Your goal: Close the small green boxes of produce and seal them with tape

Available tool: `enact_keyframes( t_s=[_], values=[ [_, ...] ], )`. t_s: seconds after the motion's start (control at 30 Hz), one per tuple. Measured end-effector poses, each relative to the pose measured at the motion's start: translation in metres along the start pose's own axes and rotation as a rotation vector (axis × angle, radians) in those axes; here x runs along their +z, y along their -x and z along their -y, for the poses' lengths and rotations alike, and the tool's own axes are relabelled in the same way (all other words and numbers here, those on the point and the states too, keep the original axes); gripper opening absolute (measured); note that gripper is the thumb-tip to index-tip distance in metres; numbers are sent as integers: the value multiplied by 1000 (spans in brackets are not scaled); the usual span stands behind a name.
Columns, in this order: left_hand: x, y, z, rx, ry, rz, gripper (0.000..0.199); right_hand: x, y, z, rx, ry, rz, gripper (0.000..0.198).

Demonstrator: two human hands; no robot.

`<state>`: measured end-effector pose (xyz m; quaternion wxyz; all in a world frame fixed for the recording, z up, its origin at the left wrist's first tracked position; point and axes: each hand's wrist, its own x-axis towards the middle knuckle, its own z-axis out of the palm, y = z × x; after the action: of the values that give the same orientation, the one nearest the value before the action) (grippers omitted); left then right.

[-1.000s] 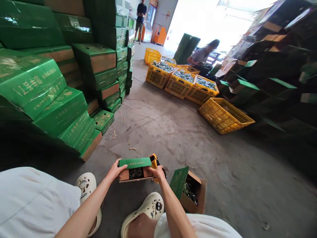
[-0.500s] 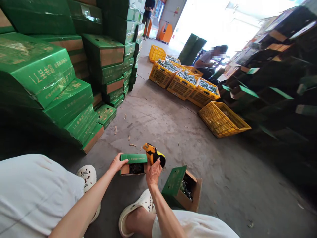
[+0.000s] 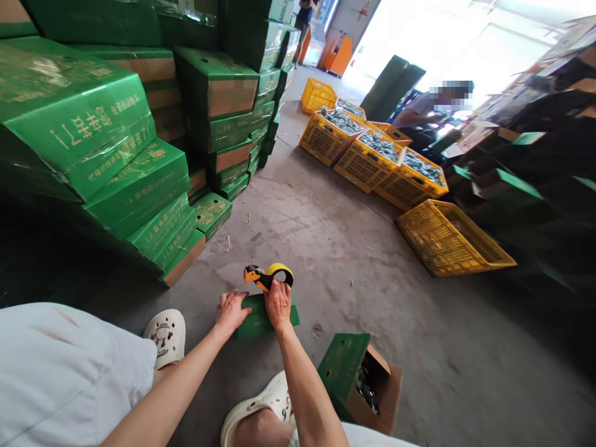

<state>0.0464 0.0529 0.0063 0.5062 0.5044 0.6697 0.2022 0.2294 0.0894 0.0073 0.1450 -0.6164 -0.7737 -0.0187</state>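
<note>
A small green cardboard box (image 3: 258,323) lies on the floor between my feet, its green top covering the opening. My left hand (image 3: 231,313) grips its left end, with thumb and fingers bent over the edge. My right hand (image 3: 279,305) is closed around an orange and black tape dispenser (image 3: 266,277) with a roll of yellow-edged tape. The dispenser is just above the box's far edge; I cannot tell whether it touches. To the right, a second green box (image 3: 344,372) stands with its side open, dark wrapped contents showing inside.
Stacks of green boxes (image 3: 107,124) rise on the left. Yellow crates (image 3: 367,164) filled with small packets stand ahead, and another yellow crate (image 3: 447,242) lies tilted nearer. A person (image 3: 414,115) sits behind them. More boxes (image 3: 521,167) are piled at right.
The small box's open side no longer shows; its green top now faces me. My right hand has turned the tape dispenser and moved it left over the box. The view has shifted left.
</note>
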Motion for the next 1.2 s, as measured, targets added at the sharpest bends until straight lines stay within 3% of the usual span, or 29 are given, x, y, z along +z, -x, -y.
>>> enact_keyframes(
  t_s=[0.1, 0.2, 0.27, 0.37, 0.47, 0.6, 0.73, 0.83, 0.97, 1.1, 1.2],
  values=[
    [23, 16, -5, 141, -165, -76, 74, 14, 2, -4, -34, 41, -51, 30],
    [51, 30, -7, 299, -517, -93, 116, 15, 2, -6, -20, 41, -44, 30],
    [62, 33, -7, 337, -702, -83, 130, 12, -1, -6, -12, 23, -12, 29],
    [58, 30, -4, 382, -797, -73, 124, 3, -4, -5, 11, -7, 41, 27],
    [35, 24, 2, 515, -818, 58, 125, -5, 4, -5, 73, -65, 142, 28],
    [4, 23, 14, 731, -878, 261, 129, -20, 24, -10, 338, -128, 325, 35],
    [0, 30, 30, 779, -851, 234, 122, -57, 13, -21, 557, -206, 321, 40],
    [8, 34, 39, 769, -823, 181, 111, -98, -11, -28, 484, -437, 398, 49],
    [11, 33, 42, 762, -755, 195, 109, -133, -20, -20, 307, -735, 672, 63],
    [4, 30, 40, 731, -667, 274, 97, -129, -3, -2, 188, -777, 863, 63],
    [2, 29, 39, 701, -646, 283, 90, -119, 3, 1, 172, -779, 913, 64]
  ],
)
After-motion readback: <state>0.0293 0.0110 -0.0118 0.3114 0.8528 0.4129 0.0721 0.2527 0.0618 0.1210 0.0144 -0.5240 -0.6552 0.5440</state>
